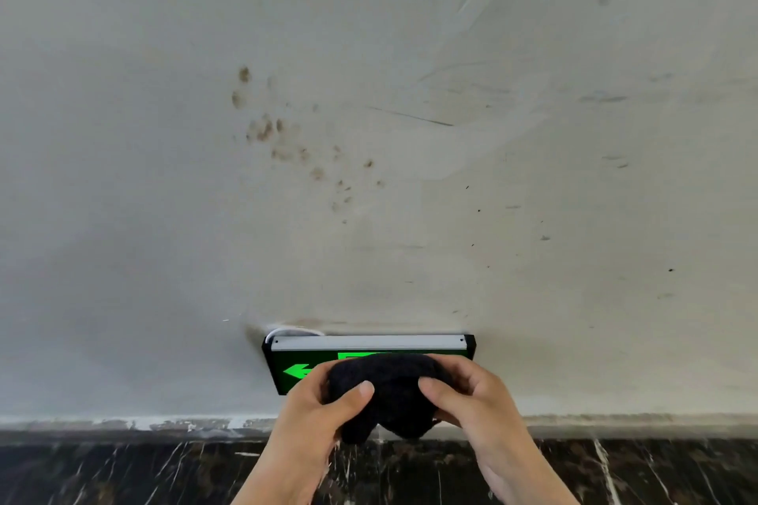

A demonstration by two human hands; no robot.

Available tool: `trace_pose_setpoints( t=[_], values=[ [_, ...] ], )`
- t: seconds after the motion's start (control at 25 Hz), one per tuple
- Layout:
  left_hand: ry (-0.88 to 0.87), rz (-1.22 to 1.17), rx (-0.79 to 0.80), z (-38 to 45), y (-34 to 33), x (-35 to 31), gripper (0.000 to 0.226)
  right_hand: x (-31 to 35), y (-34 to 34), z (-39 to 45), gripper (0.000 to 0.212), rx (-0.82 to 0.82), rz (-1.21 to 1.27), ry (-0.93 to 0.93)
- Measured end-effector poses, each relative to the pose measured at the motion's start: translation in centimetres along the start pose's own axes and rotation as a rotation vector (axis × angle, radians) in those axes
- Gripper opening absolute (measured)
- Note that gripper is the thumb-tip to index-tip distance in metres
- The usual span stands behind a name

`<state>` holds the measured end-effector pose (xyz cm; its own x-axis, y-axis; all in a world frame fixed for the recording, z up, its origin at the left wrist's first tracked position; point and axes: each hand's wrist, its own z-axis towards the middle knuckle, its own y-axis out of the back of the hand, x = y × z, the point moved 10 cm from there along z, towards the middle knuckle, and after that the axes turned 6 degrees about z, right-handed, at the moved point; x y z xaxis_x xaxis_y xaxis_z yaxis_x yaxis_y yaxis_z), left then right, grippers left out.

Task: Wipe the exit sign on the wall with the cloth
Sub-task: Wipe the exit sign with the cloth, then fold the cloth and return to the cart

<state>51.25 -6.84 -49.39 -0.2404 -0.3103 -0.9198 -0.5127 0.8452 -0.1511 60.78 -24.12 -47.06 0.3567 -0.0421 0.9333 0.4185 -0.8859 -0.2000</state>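
The exit sign (287,365) is a black box with a grey top strip and a glowing green left arrow, fixed low on the wall. A bunched black cloth (389,394) covers most of its face. My left hand (316,410) grips the cloth's left side, thumb on top. My right hand (471,394) grips its right side, thumb pressed on the fabric. The cloth sits in front of the sign; whether it touches the face I cannot tell. The sign's middle and right parts are hidden behind cloth and hands.
The pale wall (369,135) above the sign bears brown spots and scuff marks. A white cable (287,330) loops out at the sign's top left corner. Below runs a grey skirting strip (123,422), then dark marbled stone (123,471).
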Motion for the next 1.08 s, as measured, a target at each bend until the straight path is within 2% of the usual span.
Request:
trace_pose_setpoints(
  t=[0.12,0.2,0.32,0.4,0.56,0.64,0.72,0.92,1.08],
  values=[
    [0.044,-0.005,-0.005,-2.0,-0.8,-3.3,0.047,2.2,-0.9,-2.1,0.018,-0.063,0.22,-0.08],
    [0.048,-0.002,0.014,-3.9,-2.0,-6.7,0.046,4.5,-2.0,-3.8,0.029,-0.04,0.353,-0.134],
    [0.063,-0.01,0.028,-8.3,-3.5,-14.0,0.042,11.1,-4.7,-7.4,0.059,0.114,0.3,-0.21],
    [0.071,0.019,0.031,-11.1,-4.1,-19.7,0.042,16.6,-6.0,-9.8,0.067,0.176,0.187,-0.233],
    [0.047,0.062,0.015,-16.1,-5.1,-30.9,0.027,28.2,-6.8,-13.5,0.051,0.134,0.01,-0.187],
    [0.021,0.072,-0.003,-18.5,-5.7,-35.7,0.016,33.7,-6.7,-15.3,0.038,0.105,-0.022,-0.144],
    [-0.019,0.085,-0.011,-20.6,-6.4,-39.3,0.017,37.9,-6.6,-16.9,0.027,0.074,0.002,-0.101],
    [-0.1,0.043,-0.053,-24.2,-7.1,-42.3,0.022,41.0,-8.3,-19.3,0.013,0.085,0.185,-0.102],
    [-0.111,-0.045,-0.163,-27.1,-2.8,-41.6,0.023,40.2,-12.6,-19.8,0.023,0.17,0.189,-0.143]
  ],
)
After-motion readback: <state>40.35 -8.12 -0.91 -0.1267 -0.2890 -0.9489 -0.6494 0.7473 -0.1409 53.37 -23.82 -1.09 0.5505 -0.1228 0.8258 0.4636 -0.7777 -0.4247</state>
